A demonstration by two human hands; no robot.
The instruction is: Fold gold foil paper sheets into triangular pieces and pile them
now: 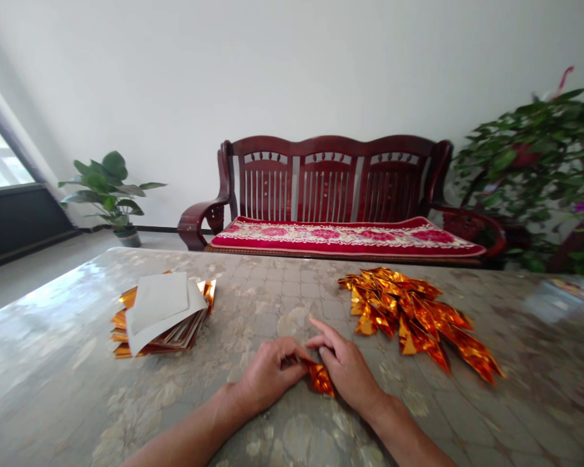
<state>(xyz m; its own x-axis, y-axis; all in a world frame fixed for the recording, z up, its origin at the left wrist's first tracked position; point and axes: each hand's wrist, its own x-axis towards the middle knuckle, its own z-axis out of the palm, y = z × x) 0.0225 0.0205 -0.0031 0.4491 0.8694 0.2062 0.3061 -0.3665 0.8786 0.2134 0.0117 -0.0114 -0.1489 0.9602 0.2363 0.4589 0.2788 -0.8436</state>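
Foil piece (pixel 322 381), located at the near side of the table (pixel 253 285), pinched at its upper end by the left hand (pixel 274 371) beside the right hand (pixel 349 370), whose grip cannot be determined, is likely light, slick and easily creased; hold by edges.

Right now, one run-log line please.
left hand: pinching orange foil piece | right hand: close beside it | sheet stack: table, left | folded foil pile: table, right

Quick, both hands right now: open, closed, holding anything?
Left hand: closed, pinching the folded orange foil piece.
Right hand: at that piece's other side, partly curled; whether it grips cannot be told.
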